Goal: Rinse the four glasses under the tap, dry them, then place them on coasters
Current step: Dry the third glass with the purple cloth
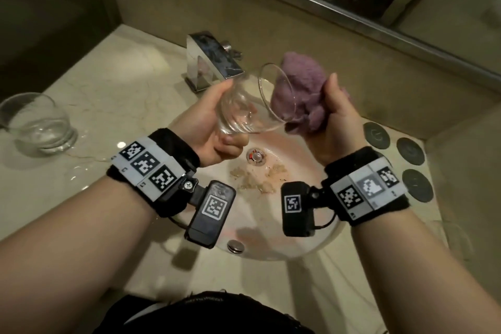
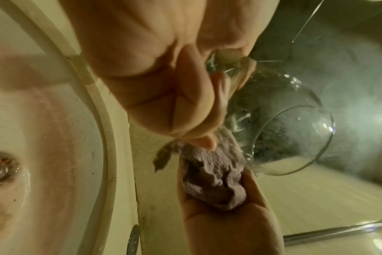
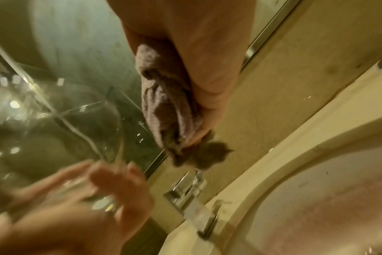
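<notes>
Above the sink [image 1: 311,247], the left hand [image 1: 214,116] gripped a tilted glass [image 1: 249,106]. Right beside it, the right hand [image 1: 333,119] clutched a bunched purple cloth [image 1: 298,92] touching the glass's rim.

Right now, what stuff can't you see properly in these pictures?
- Coasters: head view shows three plainly; a fourth is mostly behind the right hand and wristband.
- Glasses: only the held glass and one on the counter, cut by the left edge. Any others are out of frame.
- Whether the cloth touches the held glass: unclear.
- Left hand: blurred in the right wrist view.
- Tap: no running water shows.
</notes>
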The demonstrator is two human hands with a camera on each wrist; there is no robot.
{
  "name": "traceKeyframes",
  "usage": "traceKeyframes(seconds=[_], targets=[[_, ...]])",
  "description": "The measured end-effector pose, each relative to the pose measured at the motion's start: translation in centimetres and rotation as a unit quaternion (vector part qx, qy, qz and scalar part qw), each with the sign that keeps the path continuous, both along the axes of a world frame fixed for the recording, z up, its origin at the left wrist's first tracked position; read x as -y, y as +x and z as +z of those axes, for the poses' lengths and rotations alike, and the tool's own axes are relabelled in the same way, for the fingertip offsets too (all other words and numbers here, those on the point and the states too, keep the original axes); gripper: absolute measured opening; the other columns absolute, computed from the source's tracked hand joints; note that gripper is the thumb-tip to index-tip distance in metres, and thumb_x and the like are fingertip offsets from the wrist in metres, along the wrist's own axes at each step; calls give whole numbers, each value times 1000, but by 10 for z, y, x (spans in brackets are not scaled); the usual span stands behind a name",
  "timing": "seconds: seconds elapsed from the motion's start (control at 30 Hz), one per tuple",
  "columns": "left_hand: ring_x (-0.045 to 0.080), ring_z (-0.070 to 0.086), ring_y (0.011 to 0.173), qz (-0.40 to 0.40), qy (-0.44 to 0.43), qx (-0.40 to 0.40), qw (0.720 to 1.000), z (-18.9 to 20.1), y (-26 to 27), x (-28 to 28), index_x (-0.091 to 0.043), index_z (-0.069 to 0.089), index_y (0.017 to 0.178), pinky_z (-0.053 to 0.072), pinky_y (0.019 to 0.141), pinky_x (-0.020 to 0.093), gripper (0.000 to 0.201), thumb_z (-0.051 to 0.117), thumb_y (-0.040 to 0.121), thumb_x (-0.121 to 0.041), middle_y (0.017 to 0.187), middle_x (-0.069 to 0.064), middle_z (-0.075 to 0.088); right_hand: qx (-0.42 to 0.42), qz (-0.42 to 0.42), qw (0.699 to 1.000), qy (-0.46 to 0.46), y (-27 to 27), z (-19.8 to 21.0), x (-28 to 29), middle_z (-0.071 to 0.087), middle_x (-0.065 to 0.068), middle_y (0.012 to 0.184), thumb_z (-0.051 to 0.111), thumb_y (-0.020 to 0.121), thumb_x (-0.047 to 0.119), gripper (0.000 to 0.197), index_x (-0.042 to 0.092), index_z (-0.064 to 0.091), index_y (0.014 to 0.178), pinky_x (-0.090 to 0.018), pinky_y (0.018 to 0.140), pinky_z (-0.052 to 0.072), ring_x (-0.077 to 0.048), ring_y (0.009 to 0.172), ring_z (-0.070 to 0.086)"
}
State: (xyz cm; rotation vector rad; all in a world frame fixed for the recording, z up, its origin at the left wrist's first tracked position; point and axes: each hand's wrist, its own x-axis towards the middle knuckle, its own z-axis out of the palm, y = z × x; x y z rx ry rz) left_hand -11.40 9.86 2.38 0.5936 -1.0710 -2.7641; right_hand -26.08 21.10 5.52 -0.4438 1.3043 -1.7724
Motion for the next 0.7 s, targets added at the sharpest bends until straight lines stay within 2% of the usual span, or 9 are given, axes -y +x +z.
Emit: traceKeyframes(seconds=[0.07, 0.13, 0.17, 0.3, 0.37, 0.5, 0.6, 0.63, 0.7], targets=[[4, 28, 39, -5, 0, -2, 1000, 0, 0, -2, -14, 62, 87, 11, 40, 17, 53, 32, 92, -58, 63, -3, 42, 21, 4, 1000, -14, 11, -3, 5, 58, -22, 123, 42, 95, 40, 60, -2, 39, 137, -38, 78, 54, -36, 107, 57], [4, 29, 39, -1, -11, 0, 1000, 2, 1, -5, -20, 70, 76, 12, 41, 17, 57, 31, 91, -60, 61, -4, 42, 67, -5, 997, -46, 16, -5, 8, 46, -26, 138, 54, 86, 37, 73, -3, 30, 142, -49, 103, 43, -39, 125, 48], [4, 29, 40, 8, -14, 2, 1000, 3, 1, -6, -21, 70, 76, 13, 41, 17, 57, 32, 90, -61, 60, -4, 44, 90, -11, 994, -63, 17, -7, 8, 42, -26, 141, 59, 82, 36, 79, -3, 28, 143, -51, 108, 35, -39, 129, 44], [5, 33, 44, 38, -11, 7, 999, 3, 2, -4, -17, 59, 93, 19, 41, 14, 51, 36, 87, -63, 63, -1, 52, 175, 6, 979, -104, 16, -14, 4, 47, -21, 140, 50, 83, 45, 71, -1, 42, 137, -47, 114, 27, -35, 131, 43], [6, 32, 44, 18, -39, 13, 999, 3, 1, -3, -17, 60, 91, 17, 39, 14, 50, 38, 88, -62, 65, -1, 51, 180, 35, 976, -116, 14, -15, 4, 52, -20, 135, 43, 86, 52, 68, 0, 49, 129, -47, 113, 28, -34, 129, 45], [9, 31, 36, -2, -156, 58, 986, 7, -3, -5, -10, 53, 90, 13, 39, 15, 46, 32, 94, -50, 65, 8, 61, 58, 129, 988, -66, 9, -2, 6, 60, -18, 109, 31, 92, 48, 60, -3, 55, 115, -40, 94, 46, -30, 102, 58], [10, 30, 36, 42, -235, 117, 964, 10, -10, -9, -8, 49, 88, 16, 41, 16, 40, 33, 96, -45, 65, 8, 60, -89, 185, 979, 7, -1, 15, 7, 67, -22, 103, 44, 90, 48, 57, -1, 62, 113, -43, 88, 48, -40, 94, 62], [10, 30, 37, 61, -252, 132, 957, 8, -13, -10, -9, 48, 88, 18, 40, 14, 40, 33, 97, -45, 66, 9, 58, -156, 199, 967, 30, -4, 19, 7, 66, -23, 106, 52, 86, 50, 60, 0, 62, 117, -43, 89, 48, -42, 98, 62], [10, 32, 41, 107, -279, 158, 941, 4, -18, -9, -10, 49, 97, 23, 38, 13, 43, 29, 98, -48, 74, 11, 54, -355, 210, 908, 74, 1, 29, 6, 70, -5, 108, 52, 87, 46, 49, 12, 63, 120, -31, 87, 52, -21, 98, 66]])
